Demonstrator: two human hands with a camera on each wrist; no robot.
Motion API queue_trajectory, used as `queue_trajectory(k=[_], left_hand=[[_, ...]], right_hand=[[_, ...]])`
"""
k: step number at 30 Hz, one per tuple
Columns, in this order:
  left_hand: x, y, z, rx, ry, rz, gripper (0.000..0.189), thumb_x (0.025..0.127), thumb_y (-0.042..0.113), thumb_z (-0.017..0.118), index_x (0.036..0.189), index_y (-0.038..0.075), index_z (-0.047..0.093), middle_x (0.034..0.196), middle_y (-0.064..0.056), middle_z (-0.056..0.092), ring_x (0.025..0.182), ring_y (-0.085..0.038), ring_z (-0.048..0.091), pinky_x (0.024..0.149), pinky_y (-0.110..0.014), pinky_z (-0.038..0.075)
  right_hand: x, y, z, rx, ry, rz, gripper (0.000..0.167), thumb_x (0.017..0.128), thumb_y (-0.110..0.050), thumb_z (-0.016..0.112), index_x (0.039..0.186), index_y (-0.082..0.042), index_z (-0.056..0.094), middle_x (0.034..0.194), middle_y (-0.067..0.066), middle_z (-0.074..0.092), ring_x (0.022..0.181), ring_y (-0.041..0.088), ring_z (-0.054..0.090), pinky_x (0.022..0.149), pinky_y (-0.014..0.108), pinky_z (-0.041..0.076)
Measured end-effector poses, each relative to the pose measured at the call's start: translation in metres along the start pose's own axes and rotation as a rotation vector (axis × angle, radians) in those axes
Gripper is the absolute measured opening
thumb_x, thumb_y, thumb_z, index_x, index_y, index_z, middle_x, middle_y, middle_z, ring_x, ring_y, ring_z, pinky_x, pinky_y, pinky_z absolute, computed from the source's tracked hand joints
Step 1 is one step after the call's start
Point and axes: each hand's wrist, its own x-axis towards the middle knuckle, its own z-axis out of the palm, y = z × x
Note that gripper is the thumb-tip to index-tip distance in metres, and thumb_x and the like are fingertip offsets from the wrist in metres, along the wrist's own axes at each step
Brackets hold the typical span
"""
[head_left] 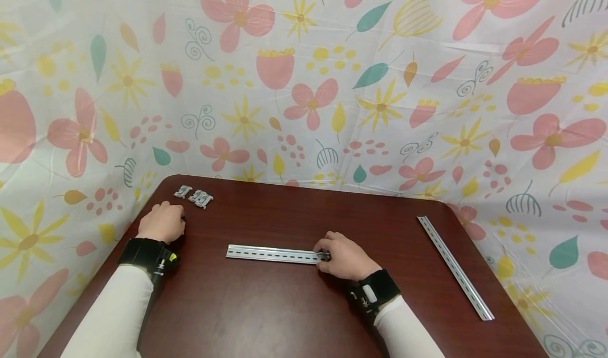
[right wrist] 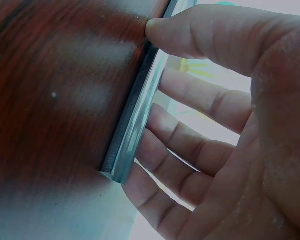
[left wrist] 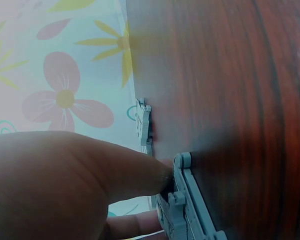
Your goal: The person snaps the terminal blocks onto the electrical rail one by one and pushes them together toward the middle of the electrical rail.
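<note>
While my right hand [head_left: 347, 256] grips the slotted metal rail [head_left: 273, 254] at its right end, my left hand [head_left: 160, 222] is at the left side of the brown table [head_left: 266, 316] and pinches a grey plastic part [left wrist: 179, 215]; this part is mostly hidden from the head view, but the left wrist view shows it close to the table surface, with my thumb and my other fingers against it.

The rail lies crosswise in the middle of the table, its slots facing up; my right thumb is at one long edge and the bent fingers are along the opposite edge; whether the gripped end is slightly lifted, I cannot tell.

Beyond my left hand, near the far left corner, rest a small grey piece [head_left: 182, 191] and, just beside it, a larger grey cluster [head_left: 201, 198]; well apart from them, along the right side of the table, lies a second rail [head_left: 453, 265], set at a slant; on each wrist I wear a black band [head_left: 140, 255] over a white sleeve [head_left: 109, 310]; behind the table hangs a flowered cloth [head_left: 312, 104].
</note>
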Motion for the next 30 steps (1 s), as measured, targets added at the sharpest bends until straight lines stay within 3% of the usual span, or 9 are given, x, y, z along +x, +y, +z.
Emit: queue_trajectory(k=[30], left_hand=[[0.0037,0.0002,0.0012,0.004,0.049,0.006,0.008,0.101,0.008,0.073,0.100,0.001,0.076,0.100,-0.026,0.062,0.100,-0.052,0.061,0.078,-0.068,0.055]], right_hand=[[0.0012,0.0008,0.0003,-0.004,-0.007,0.002,0.024,0.092,-0.020,0.089,0.114,-0.019,0.081,0.099,-0.006,0.058,0.089,0.013,0.053,0.077,0.033,0.051]])
